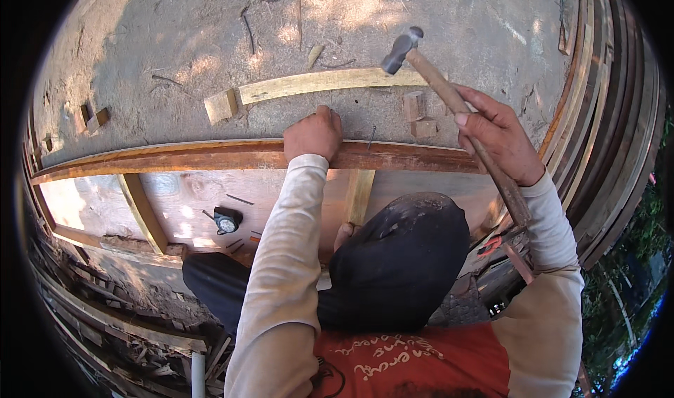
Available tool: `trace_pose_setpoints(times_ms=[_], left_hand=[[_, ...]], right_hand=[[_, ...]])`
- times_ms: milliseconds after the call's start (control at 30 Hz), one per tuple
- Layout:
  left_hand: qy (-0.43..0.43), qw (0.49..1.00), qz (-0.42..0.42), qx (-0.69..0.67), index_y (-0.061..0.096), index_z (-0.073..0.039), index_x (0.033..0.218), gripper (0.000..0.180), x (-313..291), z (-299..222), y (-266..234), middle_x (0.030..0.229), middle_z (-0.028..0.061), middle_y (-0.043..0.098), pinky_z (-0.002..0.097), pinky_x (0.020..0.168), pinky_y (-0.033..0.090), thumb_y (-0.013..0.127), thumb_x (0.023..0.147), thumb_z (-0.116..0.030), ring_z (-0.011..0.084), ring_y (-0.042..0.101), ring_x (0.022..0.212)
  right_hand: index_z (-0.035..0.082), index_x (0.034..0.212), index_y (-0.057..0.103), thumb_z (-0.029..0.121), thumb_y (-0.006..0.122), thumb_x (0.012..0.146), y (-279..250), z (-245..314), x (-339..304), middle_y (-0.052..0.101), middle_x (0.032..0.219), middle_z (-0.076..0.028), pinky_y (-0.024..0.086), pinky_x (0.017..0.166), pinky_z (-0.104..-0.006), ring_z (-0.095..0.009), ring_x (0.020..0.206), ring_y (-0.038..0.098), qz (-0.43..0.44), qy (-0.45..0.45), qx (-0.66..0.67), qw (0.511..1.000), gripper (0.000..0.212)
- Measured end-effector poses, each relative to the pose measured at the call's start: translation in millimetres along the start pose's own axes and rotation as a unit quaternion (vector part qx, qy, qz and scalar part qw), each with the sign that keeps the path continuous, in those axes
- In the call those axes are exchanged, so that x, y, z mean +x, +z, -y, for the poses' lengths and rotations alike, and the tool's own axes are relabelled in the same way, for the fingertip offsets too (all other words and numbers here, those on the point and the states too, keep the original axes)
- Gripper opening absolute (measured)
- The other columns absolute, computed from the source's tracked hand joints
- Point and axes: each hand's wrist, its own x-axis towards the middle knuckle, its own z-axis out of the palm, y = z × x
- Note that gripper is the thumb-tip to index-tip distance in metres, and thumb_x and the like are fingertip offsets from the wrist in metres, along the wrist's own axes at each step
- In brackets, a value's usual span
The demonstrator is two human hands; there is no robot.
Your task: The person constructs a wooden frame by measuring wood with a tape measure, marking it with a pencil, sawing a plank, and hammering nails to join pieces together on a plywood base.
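Note:
My right hand [500, 127] is closed round the wooden handle of a hammer [444, 85], whose dark steel head is raised at the upper left of the handle. My left hand [314, 134] is closed over the long reddish-brown rail [232, 157] of a wooden frame, its fingertips hidden. A nail [372, 138] stands up from the rail a little to the right of that hand. Below the rail, a plywood panel [182, 212] lies between the frame's crosspieces [142, 212], partly covered by my left forearm and my knee.
A tape measure [227, 220] and several loose nails [239, 200] lie on the panel. Beyond the rail are a pale wood strip [316, 82] and small blocks [221, 106]. Long boards [609, 110] are stacked at the right; a red-handled tool [490, 245] lies near my knee. Scrap wood [133, 328] fills the lower left.

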Motion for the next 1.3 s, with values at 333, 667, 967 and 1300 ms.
trace_pose_setpoints(times_ms=[333,667,967,1300], left_hand=[[0.028,1.000,0.003,-0.004,0.065,-0.009,0.093,0.032,-2,-6,0,0.083,0.0189,0.074,0.0503,0.075,0.057,0.048,0.099,-0.037,0.0370,0.073,0.080],[0.019,0.999,-0.022,-0.019,0.065,-0.010,0.092,0.031,-7,0,7,0.083,0.0184,0.074,0.0501,0.074,0.057,0.049,0.099,-0.036,0.0364,0.073,0.079],[0.018,0.999,-0.031,-0.016,0.064,-0.010,0.091,0.030,2,7,4,0.081,0.0178,0.074,0.0499,0.072,0.057,0.050,0.098,-0.035,0.0360,0.073,0.077],[0.032,0.999,-0.022,-0.017,0.064,-0.011,0.090,0.029,0,-1,5,0.082,0.0159,0.074,0.0476,0.071,0.059,0.051,0.098,-0.035,0.0344,0.073,0.075]], right_hand=[[0.001,0.144,0.049,0.026,0.055,0.103,11,-63,0,0.056,0.074,-0.001,0.045,0.053,-0.0217,-0.008,0.060,0.055,0.071,0.001,-0.132,0.989,0.048],[0.001,0.149,0.039,0.026,0.053,0.104,-19,14,25,0.055,0.075,-0.002,0.043,0.050,-0.0200,-0.009,0.056,0.053,-0.334,-0.332,0.072,0.879,0.054],[0.000,0.140,0.050,0.029,0.053,0.103,-24,47,5,0.057,0.074,0.000,0.042,0.048,-0.0190,-0.008,0.054,0.052,-0.116,-0.165,0.017,0.979,0.046],[0.004,0.129,0.053,0.029,0.057,0.101,12,-39,15,0.056,0.074,-0.001,0.041,0.046,-0.0219,-0.008,0.051,0.051,0.117,0.032,-0.103,0.987,0.038]])
